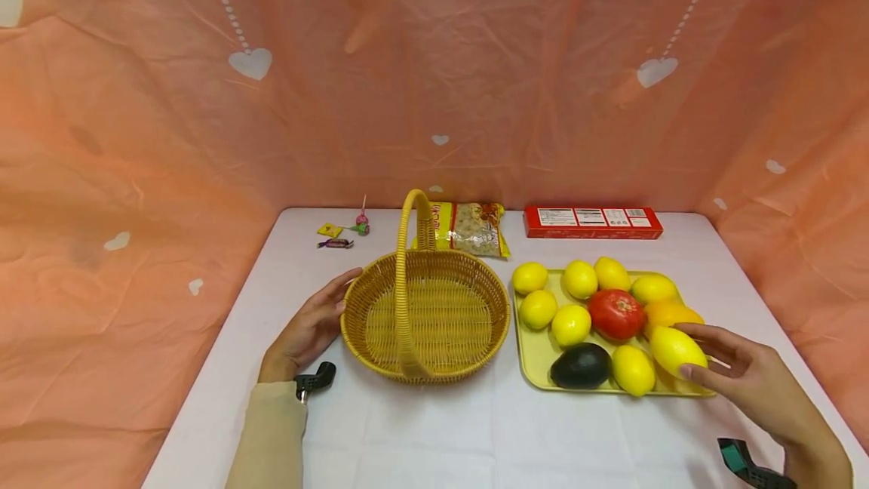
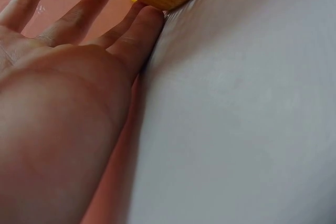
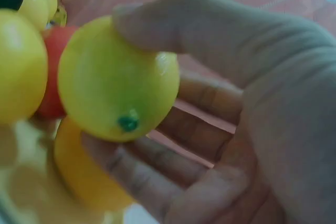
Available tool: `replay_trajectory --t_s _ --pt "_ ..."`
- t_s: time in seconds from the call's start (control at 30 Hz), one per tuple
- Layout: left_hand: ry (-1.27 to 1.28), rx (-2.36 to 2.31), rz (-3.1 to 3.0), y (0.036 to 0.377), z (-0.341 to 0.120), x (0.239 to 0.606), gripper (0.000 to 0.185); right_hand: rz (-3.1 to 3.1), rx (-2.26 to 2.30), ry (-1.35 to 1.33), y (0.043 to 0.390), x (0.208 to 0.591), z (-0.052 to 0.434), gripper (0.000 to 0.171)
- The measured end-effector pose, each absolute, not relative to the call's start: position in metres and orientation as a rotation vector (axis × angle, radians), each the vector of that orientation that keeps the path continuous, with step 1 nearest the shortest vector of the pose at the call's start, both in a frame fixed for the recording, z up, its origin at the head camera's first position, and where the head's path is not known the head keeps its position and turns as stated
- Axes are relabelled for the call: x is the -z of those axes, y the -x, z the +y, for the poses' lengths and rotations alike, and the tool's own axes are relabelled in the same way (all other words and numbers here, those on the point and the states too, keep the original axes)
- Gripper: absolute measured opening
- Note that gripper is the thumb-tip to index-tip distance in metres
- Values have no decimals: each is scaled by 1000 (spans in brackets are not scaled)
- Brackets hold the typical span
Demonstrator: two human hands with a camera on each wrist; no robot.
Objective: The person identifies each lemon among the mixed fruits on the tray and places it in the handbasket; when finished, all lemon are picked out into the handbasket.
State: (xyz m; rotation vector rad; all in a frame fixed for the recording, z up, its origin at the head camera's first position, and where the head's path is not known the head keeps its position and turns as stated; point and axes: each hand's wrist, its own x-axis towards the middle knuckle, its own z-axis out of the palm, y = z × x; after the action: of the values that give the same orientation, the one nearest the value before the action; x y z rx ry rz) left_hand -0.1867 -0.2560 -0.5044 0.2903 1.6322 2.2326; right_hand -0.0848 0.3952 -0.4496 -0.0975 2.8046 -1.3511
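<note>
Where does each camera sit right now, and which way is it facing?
Head: worn high, looking forward and down at the table; shows the left hand touching the wicker basket and the right hand on a lemon on the tray.
Left wrist: low, along the palm toward the basket's base.
Right wrist: under the hand, at fingers gripping the lemon.
Shared: head and right wrist both show that lemon.

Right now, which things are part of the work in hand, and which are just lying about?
In use: lemon gripped by right hand; basket touched by left hand; tray of fruit.

Lying about: red box, snack bag, sweets.
</note>
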Motion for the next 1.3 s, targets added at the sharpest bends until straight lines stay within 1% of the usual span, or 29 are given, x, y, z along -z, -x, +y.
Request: replay_trajectory --t_s 0.07,0.2,0.43,0.6,0.83,1.07,1.3 --pt "-292 -2234 1636 186 -256 504 62 2801 1427 199 90 444 391 54" --pt "-281 -2236 1636 187 -256 503 63 2762 1526 372 105 429 375 55" --pt "-248 -2248 1618 186 -256 503 63 2458 1849 641 141 410 331 55" --pt "-233 -2244 1616 185 -257 504 63 2380 1878 675 166 405 294 54" --pt "-237 -2229 1623 185 -257 506 63 2214 1958 790 194 410 247 56" --pt "-256 -2180 1690 187 -257 504 63 2059 2013 809 209 419 213 53" --pt "-247 -2178 1700 185 -256 504 63 2018 1993 827 217 437 196 51"
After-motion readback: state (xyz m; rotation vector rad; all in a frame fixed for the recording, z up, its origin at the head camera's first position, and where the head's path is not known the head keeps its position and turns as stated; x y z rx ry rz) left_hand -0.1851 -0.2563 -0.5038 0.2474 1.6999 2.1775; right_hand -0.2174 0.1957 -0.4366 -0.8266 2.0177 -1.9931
